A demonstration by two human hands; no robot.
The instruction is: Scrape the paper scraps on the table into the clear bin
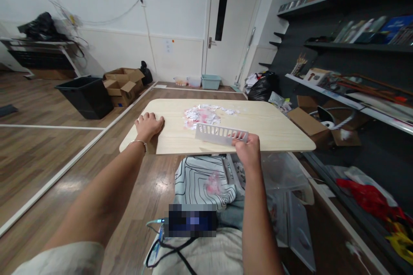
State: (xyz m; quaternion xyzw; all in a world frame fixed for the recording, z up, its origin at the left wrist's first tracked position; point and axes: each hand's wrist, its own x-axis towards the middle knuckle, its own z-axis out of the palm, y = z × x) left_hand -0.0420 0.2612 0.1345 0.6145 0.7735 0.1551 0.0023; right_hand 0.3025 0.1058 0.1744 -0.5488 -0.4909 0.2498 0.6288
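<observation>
The right hand grips a slotted white strip near the front of the worktop; the left hand rests unclenched at its left; pink-tinged paper scraps lie just beyond the strip

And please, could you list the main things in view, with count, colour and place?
tabletop: 1, pale beige, centre
scraps: many, white and pinkish, on tabletop
slotted strip: 1, white, near scraps
patterned cloth: 1, white and black, below tabletop
tub: at least 1, clear, below tabletop, right
bin: 1, black, left
cardboard boxes: several, brown, both sides
basin: 1, teal, back
door: 1, white, back
shelves: several, dark, right
left hand: 1, bare, on tabletop's left
right hand: 1, bare, gripping slotted strip
</observation>
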